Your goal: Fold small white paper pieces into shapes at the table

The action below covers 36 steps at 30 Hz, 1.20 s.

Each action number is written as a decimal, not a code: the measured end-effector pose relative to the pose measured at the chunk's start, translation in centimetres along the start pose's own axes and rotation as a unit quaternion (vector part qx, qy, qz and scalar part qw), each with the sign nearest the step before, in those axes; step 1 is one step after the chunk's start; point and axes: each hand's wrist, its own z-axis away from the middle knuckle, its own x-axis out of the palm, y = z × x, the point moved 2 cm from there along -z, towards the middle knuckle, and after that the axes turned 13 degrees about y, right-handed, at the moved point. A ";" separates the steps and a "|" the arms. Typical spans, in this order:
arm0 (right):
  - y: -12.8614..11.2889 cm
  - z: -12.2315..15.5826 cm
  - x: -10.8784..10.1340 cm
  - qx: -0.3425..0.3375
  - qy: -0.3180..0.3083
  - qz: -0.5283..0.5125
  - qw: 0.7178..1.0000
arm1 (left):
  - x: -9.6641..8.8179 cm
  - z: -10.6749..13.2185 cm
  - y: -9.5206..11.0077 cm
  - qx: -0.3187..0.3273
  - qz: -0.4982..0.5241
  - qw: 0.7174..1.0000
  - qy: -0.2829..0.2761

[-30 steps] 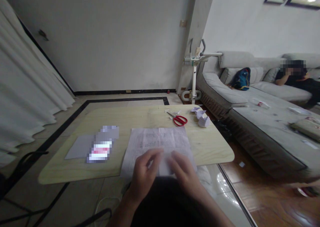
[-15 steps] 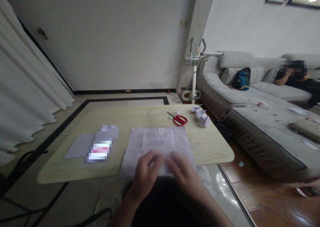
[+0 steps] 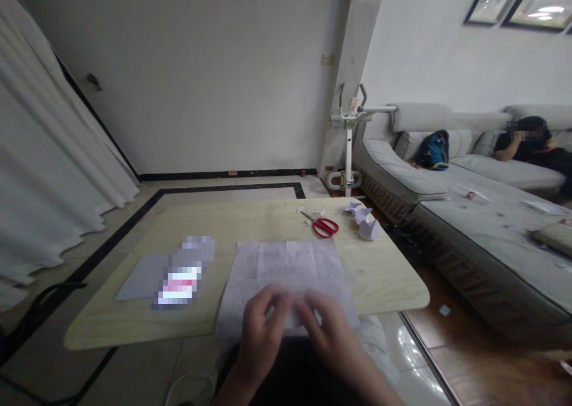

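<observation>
A large printed sheet of paper (image 3: 286,263) with crease lines lies on the table, its near edge by my lap. Over the near part of this sheet, my left hand (image 3: 266,319) has its thumb and fingers drawn together in a pinch. My right hand (image 3: 328,319) mirrors it just to the right, fingers curled and tips close to the left hand's. The fingertips are blurred, so whatever is between them cannot be made out. Beyond the sheet lie red-handled scissors (image 3: 325,227), with white paper scraps around the blades.
Several folded paper pieces (image 3: 369,229) sit at the table's far right corner. On the left, a blurred-out lit phone-like object (image 3: 181,284) overlaps a white sheet (image 3: 138,278). A grey sofa (image 3: 491,227) with a seated person (image 3: 531,143) stands right of the wooden table (image 3: 388,275).
The whole scene sits slightly lower in the picture as the head view tilts up. Both hands keep nearly the same pinched pose over the sheet.
</observation>
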 end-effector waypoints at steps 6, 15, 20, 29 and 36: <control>0.6 -0.1 0.4 -0.008 -0.006 0.020 1.000 | 0.3 0.2 -0.2 0.002 -0.006 1.000 0.021; -0.3 -0.8 0.0 -0.012 -0.048 0.042 0.998 | -1.0 -1.8 -0.9 -0.038 -0.008 0.995 0.093; -0.9 -1.6 -1.0 0.007 -0.036 0.029 0.999 | -0.4 -1.2 -0.7 -0.025 -0.007 0.998 0.060; -0.6 -0.6 0.4 0.013 -0.052 -0.002 0.999 | -0.2 -1.0 -0.8 -0.062 0.030 0.997 0.037; 0.1 0.2 0.4 0.057 0.005 -0.081 0.995 | 0.5 -0.2 -1.9 -0.141 0.069 0.987 0.025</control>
